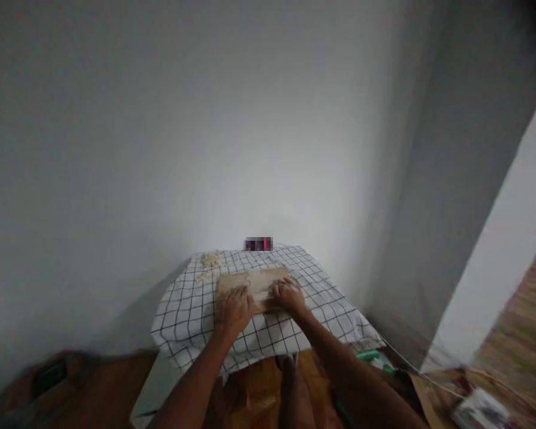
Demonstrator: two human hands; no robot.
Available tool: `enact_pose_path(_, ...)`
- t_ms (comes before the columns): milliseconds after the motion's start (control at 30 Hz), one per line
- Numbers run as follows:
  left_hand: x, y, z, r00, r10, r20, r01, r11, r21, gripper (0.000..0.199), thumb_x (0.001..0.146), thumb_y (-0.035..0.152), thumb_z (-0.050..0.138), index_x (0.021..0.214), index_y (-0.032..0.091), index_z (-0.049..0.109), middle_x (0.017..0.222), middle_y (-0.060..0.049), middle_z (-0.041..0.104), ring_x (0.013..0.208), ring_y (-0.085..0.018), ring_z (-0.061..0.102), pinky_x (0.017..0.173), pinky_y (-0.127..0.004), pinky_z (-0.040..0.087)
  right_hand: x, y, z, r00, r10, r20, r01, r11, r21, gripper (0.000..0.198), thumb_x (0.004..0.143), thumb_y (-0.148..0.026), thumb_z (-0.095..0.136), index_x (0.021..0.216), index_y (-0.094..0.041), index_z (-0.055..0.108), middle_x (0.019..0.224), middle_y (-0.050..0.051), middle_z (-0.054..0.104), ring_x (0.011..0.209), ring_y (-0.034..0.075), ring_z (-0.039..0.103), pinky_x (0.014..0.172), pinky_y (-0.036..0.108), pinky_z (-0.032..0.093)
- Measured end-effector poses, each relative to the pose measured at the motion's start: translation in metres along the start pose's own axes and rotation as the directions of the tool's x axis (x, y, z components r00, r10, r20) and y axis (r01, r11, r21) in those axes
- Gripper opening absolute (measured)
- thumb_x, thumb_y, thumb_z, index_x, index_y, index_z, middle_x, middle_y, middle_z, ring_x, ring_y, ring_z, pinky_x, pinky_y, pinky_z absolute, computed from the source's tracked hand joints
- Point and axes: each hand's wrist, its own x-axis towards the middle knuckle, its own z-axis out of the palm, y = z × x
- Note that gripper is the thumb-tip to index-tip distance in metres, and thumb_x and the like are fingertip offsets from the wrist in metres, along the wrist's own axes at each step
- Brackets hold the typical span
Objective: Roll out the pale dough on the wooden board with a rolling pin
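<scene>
Both hands are pressed flat on a wooden board on a checked cloth.

At the left of the checked cloth (pixel 183 310), small pale lumps (pixel 209 260) are seen already laid out, well apart from the hands. The left hand (pixel 234 308) is spread palm-down on the wooden board (pixel 261 281), nothing gripped; the right hand (pixel 289 295) is likewise laid flat beside it. A pale sheet of dough (pixel 259 280) seems partly flattened; its thinning is judged unfinished.
</scene>
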Motion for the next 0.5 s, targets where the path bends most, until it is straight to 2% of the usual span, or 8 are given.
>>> enact_pose_path(133, 0.0, 0.002, -0.002, 1.0, -0.011, 0.007, 0.011, 1.0, -0.001, 0.051, 0.113, 0.028, 0.046, 0.149, 0.014, 0.078, 0.155, -0.017, 0.076, 0.148, -0.033, 0.071, 0.134, -0.056, 0.05, 0.0, -0.004, -0.003, 1.0, 0.019, 0.002, -0.019, 1.0, 0.006, 0.034, 0.114, -0.025, 0.052, 0.124, -0.026, 0.085, 0.139, 0.01, 0.084, 0.145, 0.029, 0.068, 0.128, 0.048, 0.042)
enact_pose_path(300, 0.011, 0.003, -0.003, 0.995, -0.069, 0.076, 0.069, 0.998, 0.003, 0.05, 0.114, 0.027, 0.045, 0.15, 0.014, 0.078, 0.157, -0.016, 0.076, 0.152, -0.035, 0.067, 0.136, -0.058, 0.046, 0.006, -0.005, -0.001, 0.998, 0.032, 0.059, -0.03, 0.999, -0.035, 0.042, 0.118, -0.026, 0.043, 0.13, -0.023, 0.083, 0.151, 0.011, 0.079, 0.153, 0.029, 0.063, 0.126, 0.044, 0.046)
enact_pose_path(500, 0.033, -0.004, -0.003, 0.99, -0.071, 0.126, 0.071, 0.997, 0.004, 0.05, 0.115, 0.027, 0.044, 0.153, 0.015, 0.074, 0.165, -0.017, 0.069, 0.162, -0.037, 0.057, 0.137, -0.062, 0.041, 0.024, 0.0, 0.006, 0.998, 0.043, 0.042, -0.043, 0.999, -0.007, 0.048, 0.12, -0.029, 0.036, 0.128, -0.024, 0.083, 0.152, 0.011, 0.078, 0.147, 0.027, 0.066, 0.126, 0.044, 0.047)
